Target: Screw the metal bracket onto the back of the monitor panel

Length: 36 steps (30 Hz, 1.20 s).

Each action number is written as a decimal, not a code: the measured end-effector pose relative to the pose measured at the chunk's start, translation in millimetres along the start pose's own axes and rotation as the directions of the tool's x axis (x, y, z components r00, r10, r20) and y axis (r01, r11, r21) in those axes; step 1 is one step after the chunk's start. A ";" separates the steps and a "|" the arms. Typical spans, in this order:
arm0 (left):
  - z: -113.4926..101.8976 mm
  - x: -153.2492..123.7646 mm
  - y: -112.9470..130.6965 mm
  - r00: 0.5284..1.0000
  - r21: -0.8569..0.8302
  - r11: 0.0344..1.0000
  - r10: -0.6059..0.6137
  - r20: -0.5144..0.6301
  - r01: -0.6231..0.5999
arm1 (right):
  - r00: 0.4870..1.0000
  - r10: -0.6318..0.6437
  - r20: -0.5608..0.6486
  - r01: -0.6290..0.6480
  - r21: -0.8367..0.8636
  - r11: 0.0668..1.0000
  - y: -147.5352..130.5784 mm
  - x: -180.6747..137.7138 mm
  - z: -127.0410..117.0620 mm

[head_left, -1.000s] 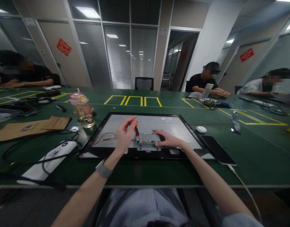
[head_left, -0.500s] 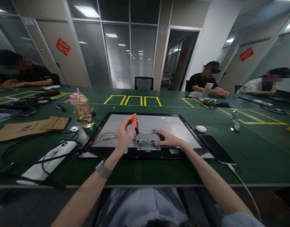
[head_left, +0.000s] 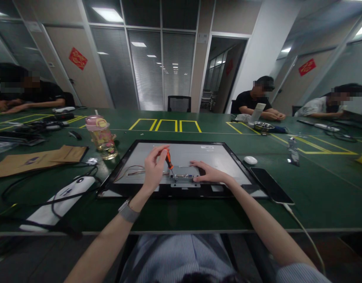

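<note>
A monitor panel (head_left: 216, 157) lies face down on the green table in front of me, its grey metal back up inside a black frame. My left hand (head_left: 153, 169) is closed round an orange-handled screwdriver (head_left: 169, 161), whose tip stands on the small metal connector bracket (head_left: 183, 179) near the panel's front edge. My right hand (head_left: 207, 173) lies flat with fingers spread on the right end of that bracket. Thin coloured wires (head_left: 133, 171) run across the panel to the left of my left hand.
A pink-capped bottle (head_left: 101, 135) stands left of the panel, with brown paper (head_left: 36, 159), a white device (head_left: 57, 202) and black cables (head_left: 36, 184) nearer. A white mouse (head_left: 250, 160) and a phone (head_left: 271, 184) on a cable lie to the right. Other people sit along the far sides.
My left hand has shifted its fingers on the screwdriver handle, which has tilted a little. My right hand stays on the bracket.
</note>
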<state>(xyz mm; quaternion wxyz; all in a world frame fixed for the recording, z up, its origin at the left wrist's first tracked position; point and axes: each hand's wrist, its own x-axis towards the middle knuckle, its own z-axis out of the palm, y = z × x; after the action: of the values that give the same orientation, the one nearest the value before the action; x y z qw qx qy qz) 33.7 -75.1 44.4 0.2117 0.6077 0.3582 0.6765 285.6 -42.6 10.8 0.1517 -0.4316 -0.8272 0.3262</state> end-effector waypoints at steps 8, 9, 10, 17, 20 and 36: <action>0.4 0.0 -1.0 0.993 0.047 0.995 0.096 -0.074 -0.092 | 1.000 -0.011 0.012 0.011 0.008 1.000 -2.3 -0.6 -1.0; 0.3 -0.1 -0.1 0.993 0.050 0.994 0.097 -0.069 -0.093 | 1.000 -0.007 0.014 0.007 0.009 1.000 -3.0 -0.9 -1.3; 0.3 -0.4 0.7 0.994 0.047 0.995 0.094 -0.057 -0.092 | 1.000 -0.003 0.016 0.003 0.007 1.000 -3.7 -1.1 -1.5; 1.1 -3.2 1.2 0.998 -0.064 0.998 -0.001 0.061 0.005 | 1.000 0.005 0.017 -0.005 -0.011 1.000 -5.6 -1.5 -2.1; 0.6 -2.4 -1.2 0.999 -0.010 0.999 0.031 0.029 -0.031 | 1.000 0.001 0.012 -0.001 -0.002 1.000 -4.2 -1.1 -1.3; 1.2 -2.8 0.4 0.997 0.044 0.996 0.075 -0.008 -0.075 | 1.000 -0.014 0.008 0.014 -0.006 1.000 -1.0 0.4 -0.1</action>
<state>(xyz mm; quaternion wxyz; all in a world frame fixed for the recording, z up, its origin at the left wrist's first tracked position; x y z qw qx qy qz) 35.4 -77.1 42.8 0.1710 0.6218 0.3510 0.6789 284.8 -42.6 11.6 0.1493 -0.4249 -0.8318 0.3245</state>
